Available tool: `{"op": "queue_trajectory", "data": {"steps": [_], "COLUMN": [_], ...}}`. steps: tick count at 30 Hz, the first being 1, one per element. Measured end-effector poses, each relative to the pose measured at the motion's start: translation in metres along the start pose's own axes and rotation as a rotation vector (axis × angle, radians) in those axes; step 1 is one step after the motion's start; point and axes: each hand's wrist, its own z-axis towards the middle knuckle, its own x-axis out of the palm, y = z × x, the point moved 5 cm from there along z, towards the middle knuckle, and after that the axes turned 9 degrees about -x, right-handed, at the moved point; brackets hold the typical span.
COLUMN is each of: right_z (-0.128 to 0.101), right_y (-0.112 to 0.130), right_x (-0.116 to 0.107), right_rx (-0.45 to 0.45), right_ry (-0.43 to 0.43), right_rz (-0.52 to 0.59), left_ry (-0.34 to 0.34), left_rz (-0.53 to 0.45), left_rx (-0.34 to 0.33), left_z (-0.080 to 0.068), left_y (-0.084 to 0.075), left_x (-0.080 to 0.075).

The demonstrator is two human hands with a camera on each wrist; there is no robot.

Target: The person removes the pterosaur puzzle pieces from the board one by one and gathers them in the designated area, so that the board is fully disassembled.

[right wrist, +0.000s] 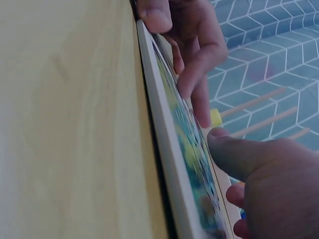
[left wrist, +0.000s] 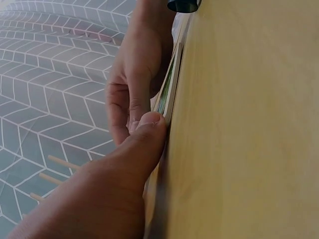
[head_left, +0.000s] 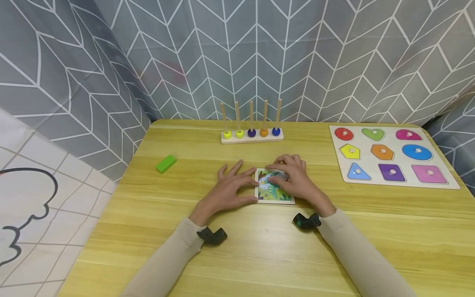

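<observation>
A small square picture board (head_left: 274,197) with a pale raised rim and a green-and-blue cartoon picture lies flat on the table. My left hand (head_left: 233,187) is at its left side, fingers spread, thumb at the near left corner and fingertips along the left edge. From the right, my right hand (head_left: 294,178) reaches over the board. Its thumb (right wrist: 234,149) is down at the picture, and its index finger stretches along the far rim; the palm hides the upper right part. In the left wrist view, the board (left wrist: 172,87) shows edge-on beside the left thumb.
Behind the board stands a peg stand (head_left: 252,139) with five upright rods and coloured beads. A knobbed shape puzzle (head_left: 361,154) lies to the right, a green block (head_left: 166,163) to the left. A patterned curtain (head_left: 256,62) hangs behind the wooden table (head_left: 252,255).
</observation>
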Motion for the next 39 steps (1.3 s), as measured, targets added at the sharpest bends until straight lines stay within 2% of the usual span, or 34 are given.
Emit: {"op": "queue_trajectory", "data": {"steps": [14, 31, 39], "right_z": [0.0030, 0.0038, 0.0041], "right_y": [0.0057, 0.0039, 0.0061], "right_x": [0.0100, 0.0098, 0.0085], "right_rx": [0.033, 0.050, 0.004], "right_ry": [0.078, 0.046, 0.010], "right_rz": [0.031, 0.086, 0.093], "left_ry": [0.009, 0.001, 0.003], "left_rz": [0.024, 0.040, 0.040], "left_rx": [0.016, 0.033, 0.026], "left_z": [-0.0002, -0.0004, -0.0024], "left_y": [-0.0017, -0.0027, -0.0028], "left_x": [0.0012, 0.0006, 0.0007]}}
